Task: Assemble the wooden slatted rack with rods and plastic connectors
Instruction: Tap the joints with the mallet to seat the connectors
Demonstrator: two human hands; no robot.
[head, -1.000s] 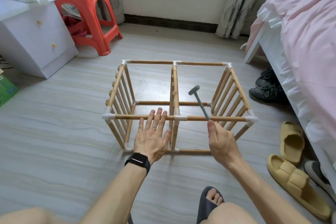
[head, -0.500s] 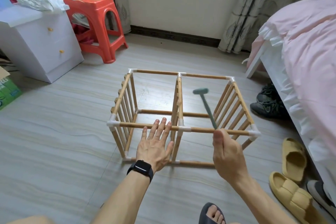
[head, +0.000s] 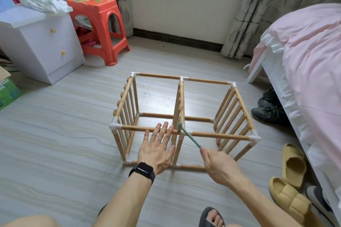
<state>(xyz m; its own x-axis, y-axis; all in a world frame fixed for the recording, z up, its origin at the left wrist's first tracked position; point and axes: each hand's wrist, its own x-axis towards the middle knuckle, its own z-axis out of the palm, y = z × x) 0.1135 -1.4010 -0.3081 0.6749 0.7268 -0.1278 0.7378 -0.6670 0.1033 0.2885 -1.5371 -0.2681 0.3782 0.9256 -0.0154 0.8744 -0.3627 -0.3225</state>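
Left hand [head: 156, 150] flat, fingers spread on rack's front rod [head: 138, 129]; right hand [head: 219, 166] grip closed round hammer [head: 191, 138] handle

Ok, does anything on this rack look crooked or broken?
Nothing stands out. On the rack, the three slatted panels stand upright and the rods sit in the white connectors. The lower near-right corner is hidden behind the right hand, so I cannot judge that joint.
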